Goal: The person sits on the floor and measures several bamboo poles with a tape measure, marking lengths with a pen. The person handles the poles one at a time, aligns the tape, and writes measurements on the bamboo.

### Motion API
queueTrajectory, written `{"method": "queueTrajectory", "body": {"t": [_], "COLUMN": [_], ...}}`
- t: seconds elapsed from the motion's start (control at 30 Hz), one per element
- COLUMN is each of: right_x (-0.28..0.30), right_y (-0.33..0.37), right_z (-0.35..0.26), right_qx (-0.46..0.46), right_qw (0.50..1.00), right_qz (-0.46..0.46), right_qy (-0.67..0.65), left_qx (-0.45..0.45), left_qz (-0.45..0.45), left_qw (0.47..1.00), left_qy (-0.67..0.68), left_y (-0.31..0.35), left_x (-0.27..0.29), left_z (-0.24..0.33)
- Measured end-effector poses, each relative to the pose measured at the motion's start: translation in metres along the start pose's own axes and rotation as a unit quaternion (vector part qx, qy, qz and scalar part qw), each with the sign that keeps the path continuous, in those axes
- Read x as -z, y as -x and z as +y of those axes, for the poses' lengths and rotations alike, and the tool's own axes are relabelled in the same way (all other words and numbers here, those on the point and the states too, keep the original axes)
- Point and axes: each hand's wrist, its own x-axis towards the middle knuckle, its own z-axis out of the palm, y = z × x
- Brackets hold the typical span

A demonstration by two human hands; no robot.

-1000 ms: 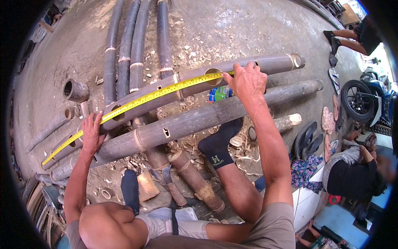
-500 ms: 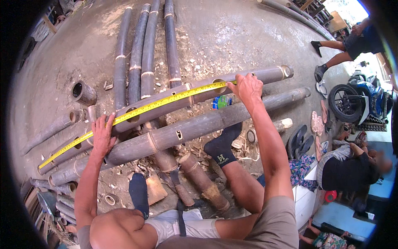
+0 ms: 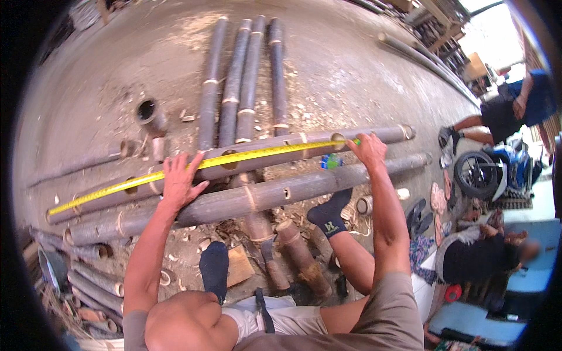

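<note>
A yellow measuring tape [image 3: 263, 153] runs along the top of a long dark bamboo pole [image 3: 380, 135] that has several round holes cut in it. My left hand [image 3: 180, 178] lies over the tape and pole between two holes, fingers spread. Just past the hole toward the right end, my right hand [image 3: 369, 149] is closed on the tape; a bit of green shows at its fingertips. A second bamboo pole [image 3: 216, 203] lies parallel on my side, with a small square cut. Both poles rest across a thicker bamboo piece [image 3: 259, 227].
Several dark bamboo poles [image 3: 212, 88] lie beyond, among wood chips. Short bamboo pieces [image 3: 153, 120] stand at the left. Sandals [image 3: 417, 213], a motorcycle [image 3: 480, 175], a standing person [image 3: 506, 108] and a seated person [image 3: 477, 257] are at the right. My socked feet [image 3: 213, 269] flank the thicker bamboo.
The whole view has shifted, so the scene sits farther right and lower. My left hand's fingers have spread wider. Both hands stay at about the same places along the pole.
</note>
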Motion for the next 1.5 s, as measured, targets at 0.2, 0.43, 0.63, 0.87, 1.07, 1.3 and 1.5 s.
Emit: {"method": "queueTrajectory", "body": {"t": [0.2,0.43,0.63,0.87,1.07,1.3,1.5], "right_x": [0.021,0.032,0.053,0.029,0.023,-0.016,-0.042], "right_y": [0.050,0.136,0.187,0.205,0.225,0.260,0.318], "right_z": [-0.030,-0.124,-0.208,-0.248,-0.252,-0.239,-0.222], "right_qx": [0.256,0.329,0.357,0.338,0.304,0.268,0.169], "right_qw": [0.962,0.879,0.893,0.900,0.902,0.902,0.862], "right_qz": [0.014,-0.213,-0.232,-0.240,-0.270,-0.280,-0.325], "right_qy": [-0.096,-0.272,-0.147,-0.134,-0.143,-0.191,-0.350], "left_qx": [-0.034,-0.044,-0.008,-0.017,-0.031,-0.097,0.042], "left_qz": [0.172,0.174,-0.026,-0.086,-0.166,-0.005,-0.012], "left_qw": [0.979,0.982,0.999,0.994,0.982,0.988,0.997], "left_qy": [0.106,0.062,0.043,0.062,0.086,0.119,-0.063], "left_y": [0.013,0.061,0.136,0.132,0.099,0.061,0.058], "left_x": [-0.019,0.019,0.063,0.057,0.076,0.087,0.059], "left_z": [-0.035,-0.049,-0.099,-0.111,-0.077,-0.016,-0.042]}}
